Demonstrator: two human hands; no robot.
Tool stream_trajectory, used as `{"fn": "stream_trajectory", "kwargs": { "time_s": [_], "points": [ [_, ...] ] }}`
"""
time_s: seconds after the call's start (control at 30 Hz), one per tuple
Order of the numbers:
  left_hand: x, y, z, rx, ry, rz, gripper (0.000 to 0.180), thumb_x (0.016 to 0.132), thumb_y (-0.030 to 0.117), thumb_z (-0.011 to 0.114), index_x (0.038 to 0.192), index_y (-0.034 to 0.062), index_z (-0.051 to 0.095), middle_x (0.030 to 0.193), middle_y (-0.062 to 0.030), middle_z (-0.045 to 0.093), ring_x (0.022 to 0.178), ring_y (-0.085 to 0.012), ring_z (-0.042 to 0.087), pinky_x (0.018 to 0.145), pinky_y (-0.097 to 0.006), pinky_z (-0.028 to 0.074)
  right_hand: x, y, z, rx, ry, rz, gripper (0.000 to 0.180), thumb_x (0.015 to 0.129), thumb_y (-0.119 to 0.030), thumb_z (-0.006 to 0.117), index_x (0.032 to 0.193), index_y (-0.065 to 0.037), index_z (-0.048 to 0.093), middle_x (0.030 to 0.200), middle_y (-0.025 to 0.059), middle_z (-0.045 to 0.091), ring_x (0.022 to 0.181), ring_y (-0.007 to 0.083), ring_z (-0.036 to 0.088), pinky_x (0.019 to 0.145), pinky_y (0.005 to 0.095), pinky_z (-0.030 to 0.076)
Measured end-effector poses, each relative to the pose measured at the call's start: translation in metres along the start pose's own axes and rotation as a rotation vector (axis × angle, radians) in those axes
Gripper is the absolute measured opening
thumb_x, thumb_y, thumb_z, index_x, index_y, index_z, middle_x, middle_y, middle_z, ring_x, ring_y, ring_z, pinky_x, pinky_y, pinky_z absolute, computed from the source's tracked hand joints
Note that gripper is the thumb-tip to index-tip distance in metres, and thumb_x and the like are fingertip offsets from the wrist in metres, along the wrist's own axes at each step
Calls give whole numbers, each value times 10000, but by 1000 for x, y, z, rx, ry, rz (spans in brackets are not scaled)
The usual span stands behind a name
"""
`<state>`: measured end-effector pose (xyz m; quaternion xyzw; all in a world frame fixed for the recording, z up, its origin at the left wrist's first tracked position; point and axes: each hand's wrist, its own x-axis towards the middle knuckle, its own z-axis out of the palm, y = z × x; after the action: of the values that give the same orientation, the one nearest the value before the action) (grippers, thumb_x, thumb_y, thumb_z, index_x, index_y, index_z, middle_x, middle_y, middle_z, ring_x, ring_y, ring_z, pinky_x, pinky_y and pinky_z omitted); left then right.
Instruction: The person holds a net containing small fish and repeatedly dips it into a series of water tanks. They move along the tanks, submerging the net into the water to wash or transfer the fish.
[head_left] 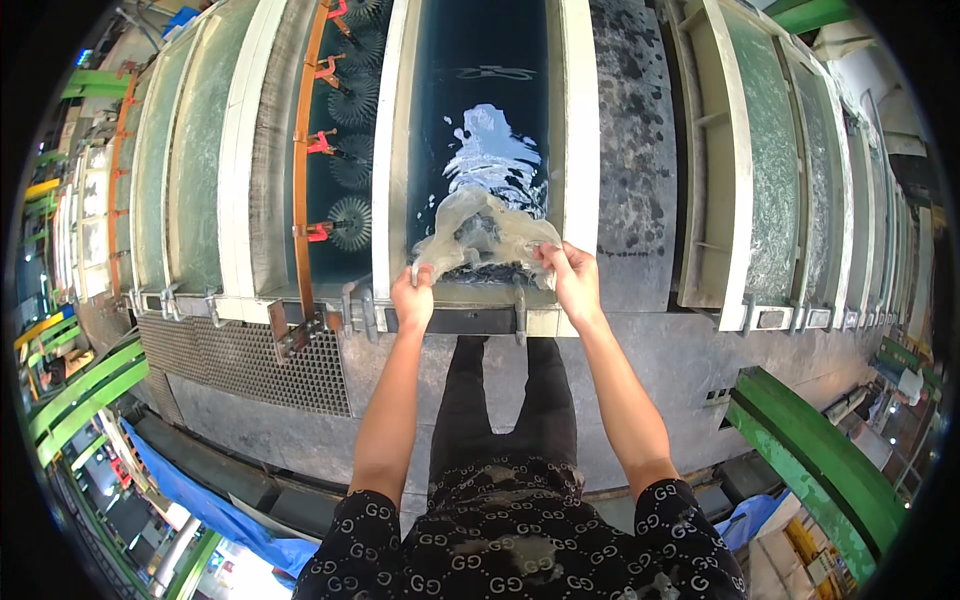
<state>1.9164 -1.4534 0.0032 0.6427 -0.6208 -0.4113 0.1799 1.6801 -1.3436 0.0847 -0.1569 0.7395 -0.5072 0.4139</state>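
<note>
Both hands grip a wet translucent sheet point(482, 232) over the dark water trough point(480, 90).

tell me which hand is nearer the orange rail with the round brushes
Left. The left hand grips the wet sheet just right of the orange rail; the right hand holds the sheet's far corner.
</note>
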Motion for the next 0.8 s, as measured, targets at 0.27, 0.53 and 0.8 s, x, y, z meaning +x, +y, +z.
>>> {"fn": "stream_trajectory", "kwargs": {
  "time_s": [0.27,0.53,0.8],
  "points": [
    [-16,76,-35,-316,35,185,222,926,197,560,893,-6,645,831,-73,669,745,-110,569,701,-263,456,26,40,3,-199,141,196,349,827,-320,607,834,24,667,679,91,642,634,122,550,612,300,443],
    [2,34,-9,41,60,117,299,866,255,614,842,-42,601,694,-178,602,653,-241,575,660,-341,453,2,-10,7,-53,-4,-71,315,855,-267,591,808,36,660,701,83,649,661,119,560,621,275,439],
    [-4,56,-21,-166,50,89,256,901,215,579,894,-38,619,777,-125,650,711,-158,582,693,-302,464,7,8,-1,-192,20,151,301,876,-256,570,792,21,654,713,54,642,657,86,521,615,239,401]
  ]
}}
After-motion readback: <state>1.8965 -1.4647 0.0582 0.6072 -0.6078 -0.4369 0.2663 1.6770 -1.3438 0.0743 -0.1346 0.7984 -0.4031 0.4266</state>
